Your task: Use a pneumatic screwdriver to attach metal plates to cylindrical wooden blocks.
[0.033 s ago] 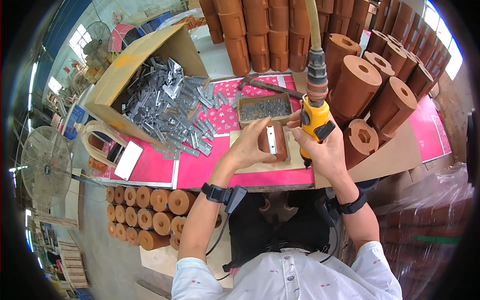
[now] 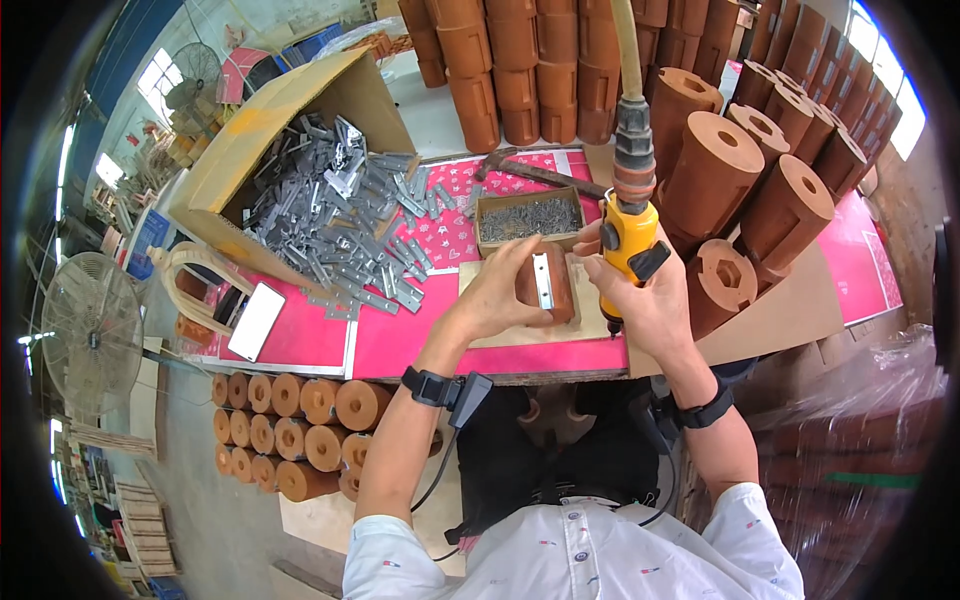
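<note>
My left hand (image 2: 500, 290) curls around a reddish-brown wooden block (image 2: 564, 288) lying on a pale board (image 2: 490, 335). A narrow metal plate with holes (image 2: 543, 281) lies along the block's upper face. My right hand (image 2: 645, 305) is closed on a yellow and black electric screwdriver (image 2: 628, 240), held upright just right of the block. Its tip points down near the board's right edge, apart from the plate. A thick cord or hose rises from the tool's top. Just beyond the block stands a small cardboard box of screws (image 2: 530, 218).
A tipped cardboard box (image 2: 235, 150) spills many metal plates (image 2: 340, 200) at the left. Behind the screw box lies a hammer (image 2: 545, 172). Brown wooden cylinders (image 2: 712, 165) crowd the right and far sides; more are stacked below the table (image 2: 305, 400). A white phone (image 2: 257, 322) leans near the left edge.
</note>
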Action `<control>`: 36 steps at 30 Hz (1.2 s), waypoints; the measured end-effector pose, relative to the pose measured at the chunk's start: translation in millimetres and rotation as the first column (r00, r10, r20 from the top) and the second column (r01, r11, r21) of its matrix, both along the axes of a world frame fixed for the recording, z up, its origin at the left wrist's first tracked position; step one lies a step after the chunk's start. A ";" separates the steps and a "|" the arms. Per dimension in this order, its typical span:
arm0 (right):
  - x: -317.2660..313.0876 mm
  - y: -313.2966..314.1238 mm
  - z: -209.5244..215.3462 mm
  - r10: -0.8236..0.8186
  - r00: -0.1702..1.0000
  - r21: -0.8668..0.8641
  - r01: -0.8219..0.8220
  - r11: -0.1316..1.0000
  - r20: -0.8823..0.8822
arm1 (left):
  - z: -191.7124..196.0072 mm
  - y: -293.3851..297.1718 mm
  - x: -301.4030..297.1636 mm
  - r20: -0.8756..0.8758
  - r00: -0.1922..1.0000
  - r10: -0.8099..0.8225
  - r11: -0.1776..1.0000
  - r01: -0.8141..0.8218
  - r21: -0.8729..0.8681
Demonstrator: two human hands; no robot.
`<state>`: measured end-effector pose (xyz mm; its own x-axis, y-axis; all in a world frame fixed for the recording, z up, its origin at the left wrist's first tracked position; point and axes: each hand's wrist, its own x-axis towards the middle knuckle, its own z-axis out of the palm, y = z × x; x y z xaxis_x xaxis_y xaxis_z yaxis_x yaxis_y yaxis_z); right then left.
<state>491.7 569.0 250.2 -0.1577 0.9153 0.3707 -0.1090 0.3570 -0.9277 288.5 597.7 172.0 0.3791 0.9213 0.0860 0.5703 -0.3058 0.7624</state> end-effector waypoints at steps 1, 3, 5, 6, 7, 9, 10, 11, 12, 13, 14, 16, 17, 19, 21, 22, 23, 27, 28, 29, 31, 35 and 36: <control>0.3 1.5 0.4 0.002 1.000 -0.007 -0.002 1.000 -0.011 | -0.8 -1.6 -1.3 -0.027 1.000 0.007 0.999 -0.005 0.050; 0.9 5.3 -3.3 -0.012 1.000 0.011 0.012 1.000 0.002 | -2.4 5.1 -10.0 -0.053 0.998 0.015 0.995 -0.010 0.102; 1.4 7.5 -3.7 -0.035 0.999 0.025 0.034 0.999 0.020 | -9.9 27.9 -21.4 0.008 0.987 0.160 0.977 -0.160 0.139; -1.3 7.4 0.1 -0.060 0.998 0.014 0.059 0.998 0.022 | -8.5 33.9 -22.1 0.099 0.968 0.231 0.944 -0.247 0.220; -3.6 8.1 1.9 -0.086 0.996 0.003 0.085 0.996 0.024 | -11.3 44.0 -24.6 0.099 0.968 0.231 0.944 -0.247 0.217; -5.7 12.1 0.2 -0.095 0.995 0.019 0.094 0.995 0.041 | -18.1 65.7 -28.3 -0.091 0.965 0.248 0.902 -0.196 0.384; -6.1 14.6 -1.0 -0.104 0.993 0.037 0.102 0.994 0.057 | -21.6 73.0 -23.5 -0.037 0.971 0.236 0.899 -0.204 0.387; -6.4 16.7 -2.3 -0.111 0.992 0.034 0.109 0.994 0.060 | -24.2 81.8 -20.2 -0.035 0.973 0.230 0.902 -0.199 0.383; -6.9 17.7 -3.2 -0.114 0.992 0.026 0.113 0.993 0.046 | -25.9 90.3 -18.3 -0.134 0.974 0.183 0.926 -0.125 0.357; -7.3 19.3 -4.1 -0.117 0.993 0.018 0.116 0.993 0.032 | -27.7 98.7 -16.4 -0.230 0.964 0.132 0.945 -0.052 0.323; -7.5 21.3 -4.9 -0.119 0.992 0.013 0.119 0.993 0.035 | -29.6 106.9 -14.2 -0.229 0.965 0.128 0.947 -0.050 0.318; -7.1 24.5 -7.4 -0.135 0.991 0.067 0.134 0.989 0.017 | -34.6 121.7 -9.5 -0.323 0.946 0.014 0.982 0.048 0.183; -7.7 26.1 -7.3 -0.138 0.990 0.060 0.137 0.989 0.019 | -36.9 127.0 -9.4 -0.322 0.947 0.008 0.983 0.051 0.176; -7.8 28.8 -6.2 -0.158 0.987 0.054 0.158 0.986 0.009 | -39.2 132.4 -7.6 -0.322 0.947 -0.016 0.999 0.030 0.040; -6.6 30.5 -4.9 -0.167 0.986 0.048 0.167 0.985 0.014 | -41.2 133.7 -8.0 -0.296 0.955 -0.014 0.998 0.029 0.047; -6.0 30.8 -4.4 -0.171 0.985 0.050 0.170 0.984 0.017 | -41.4 134.7 -8.4 -0.298 0.954 -0.011 0.998 0.029 0.056; -5.7 30.5 -4.6 -0.172 0.985 0.048 0.171 0.984 0.018 | -41.4 134.4 -8.6 -0.300 0.954 -0.007 0.997 0.029 0.066; -5.5 28.8 -0.8 -0.164 0.987 0.046 0.164 0.985 -0.003 | -46.4 132.2 -9.6 -0.271 0.961 0.045 0.995 -0.019 0.097; -5.4 27.3 0.5 -0.152 0.988 0.018 0.152 0.988 -0.006 | -45.9 131.2 -8.5 -0.272 0.961 0.044 0.995 -0.016 0.102; -5.1 26.3 1.5 -0.154 0.988 0.023 0.154 0.988 -0.008 | -45.0 130.5 -7.1 -0.265 0.962 0.070 0.992 -0.040 0.117; -5.3 23.7 1.8 -0.156 0.987 0.025 0.155 0.988 0.031 | -42.1 126.3 -5.5 -0.261 0.961 0.088 0.990 -0.055 0.134; -9.6 21.3 0.0 -0.149 0.989 0.028 0.149 0.989 -0.005 | -41.2 117.7 -6.8 -0.165 0.973 0.160 0.977 -0.132 0.168; -9.7 20.7 0.5 -0.147 0.989 0.031 0.147 0.989 -0.005 | -40.4 116.0 -7.0 -0.152 0.970 0.192 0.969 -0.163 0.184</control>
<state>482.0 589.7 250.8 -0.0209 0.9163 0.4000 -0.0559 0.3984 -0.9155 281.4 713.6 131.6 0.2331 0.9525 0.1958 0.7419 -0.3044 0.5975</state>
